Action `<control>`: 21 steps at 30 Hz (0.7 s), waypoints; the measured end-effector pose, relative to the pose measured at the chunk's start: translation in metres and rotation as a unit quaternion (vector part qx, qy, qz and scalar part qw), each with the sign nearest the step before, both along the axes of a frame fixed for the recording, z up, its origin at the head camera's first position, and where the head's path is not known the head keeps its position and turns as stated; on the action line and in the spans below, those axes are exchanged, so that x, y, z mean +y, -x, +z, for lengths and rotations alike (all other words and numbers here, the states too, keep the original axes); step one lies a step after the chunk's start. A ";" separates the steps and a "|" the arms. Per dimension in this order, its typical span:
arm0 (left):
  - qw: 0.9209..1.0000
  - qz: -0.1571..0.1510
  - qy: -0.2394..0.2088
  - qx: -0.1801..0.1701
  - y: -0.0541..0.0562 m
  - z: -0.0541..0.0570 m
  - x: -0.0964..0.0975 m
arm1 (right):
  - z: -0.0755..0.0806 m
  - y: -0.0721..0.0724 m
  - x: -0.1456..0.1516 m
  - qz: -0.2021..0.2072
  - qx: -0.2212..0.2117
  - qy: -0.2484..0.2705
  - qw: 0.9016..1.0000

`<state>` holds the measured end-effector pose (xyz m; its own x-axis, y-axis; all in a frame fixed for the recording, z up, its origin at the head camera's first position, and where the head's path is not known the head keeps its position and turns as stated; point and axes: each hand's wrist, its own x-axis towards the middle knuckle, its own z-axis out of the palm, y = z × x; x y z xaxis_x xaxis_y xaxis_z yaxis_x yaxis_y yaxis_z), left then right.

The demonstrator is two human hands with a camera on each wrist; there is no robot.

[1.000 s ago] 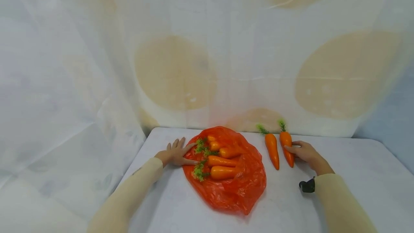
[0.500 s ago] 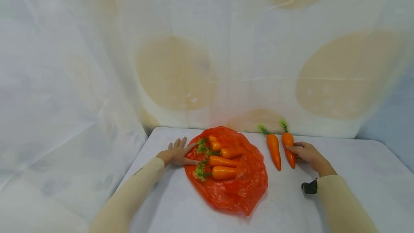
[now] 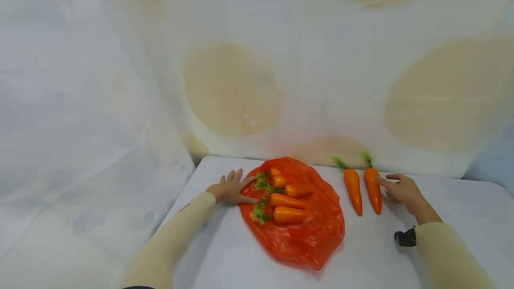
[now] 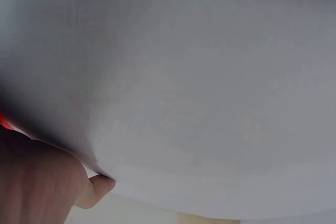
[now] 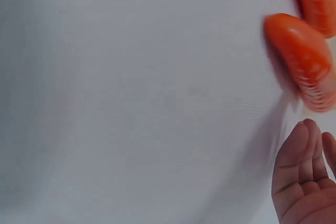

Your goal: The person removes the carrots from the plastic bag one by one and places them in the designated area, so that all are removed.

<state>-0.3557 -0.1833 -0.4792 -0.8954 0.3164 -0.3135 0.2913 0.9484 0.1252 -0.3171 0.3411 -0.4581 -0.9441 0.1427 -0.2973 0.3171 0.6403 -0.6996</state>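
Observation:
My left hand [image 3: 234,188], fingers spread, rests at the left edge of a red plastic bag [image 3: 297,244], its thumb and a finger reaching onto the bag beside green leafy tops. Several orange carrots [image 3: 289,215] lie on the bag, their narrow ends covered by its folds. To the right, two more carrots lie side by side on the table, a left one [image 3: 353,191] and a right one [image 3: 373,188]. Just right of the latter is my right hand [image 3: 405,191], holding nothing. A small gap separates its fingertips [image 5: 300,135] from the nearer carrot [image 5: 302,56] in the right wrist view.
A white-covered table [image 3: 373,258] carries everything. Pale sheeting with tan round patches [image 3: 233,88] hangs behind its far edge, and more sheeting [image 3: 80,146] stands along the left. A black band [image 3: 405,237] sits on my right wrist.
My right hand has let go of the right carrot and drawn slightly away to the right. The left hand stays at the bag. The head view has turned a little left.

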 end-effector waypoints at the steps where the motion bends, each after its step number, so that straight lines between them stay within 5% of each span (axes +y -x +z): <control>1: 1.000 -0.003 -0.003 -0.003 0.001 0.000 0.004 | 0.001 -0.003 0.005 -0.003 0.002 -0.004 1.000; 8: 1.000 -0.008 0.003 -0.005 0.005 -0.006 0.015 | 0.009 -0.018 0.016 0.005 0.036 -0.012 0.999; 21: 1.000 0.009 -0.001 -0.007 0.007 -0.009 -0.004 | 0.047 -0.007 -0.016 0.078 0.114 -0.032 0.990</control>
<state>-0.3625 -0.1870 -0.4883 -0.8964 0.3001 -0.3263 0.2715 0.9535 0.1311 -0.3104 0.3247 -0.4115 -0.9977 0.0022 -0.0681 0.0493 0.7135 -0.6989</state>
